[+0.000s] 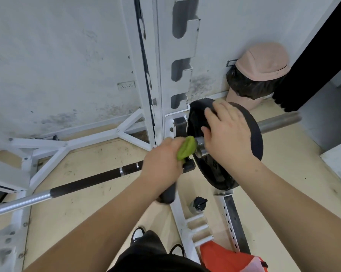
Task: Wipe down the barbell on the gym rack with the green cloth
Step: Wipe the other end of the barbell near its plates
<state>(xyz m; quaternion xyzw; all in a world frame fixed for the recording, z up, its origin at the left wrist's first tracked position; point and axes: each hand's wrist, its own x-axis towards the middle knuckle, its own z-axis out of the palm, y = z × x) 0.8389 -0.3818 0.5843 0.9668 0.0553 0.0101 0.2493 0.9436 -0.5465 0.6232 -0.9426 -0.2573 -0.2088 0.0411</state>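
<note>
The barbell (pixel 87 182) lies across the white rack (pixel 165 65), running from lower left up to the right, with a black weight plate (pixel 252 132) on its sleeve. The bare sleeve end (pixel 279 122) sticks out beyond the plate. My left hand (pixel 161 161) grips the bunched green cloth (pixel 186 148) against the bar just inside the plate. My right hand (pixel 226 134) lies over the face of the plate, fingers spread on it, thumb near the bar collar.
A pink bin (pixel 262 61) with a black liner stands against the wall behind the plate. A dark bottle (pixel 198 205) sits on the floor by the rack's base with its storage pegs (pixel 197 226). An orange item (pixel 230 258) lies at bottom right. My shoes (pixel 138 233) are below.
</note>
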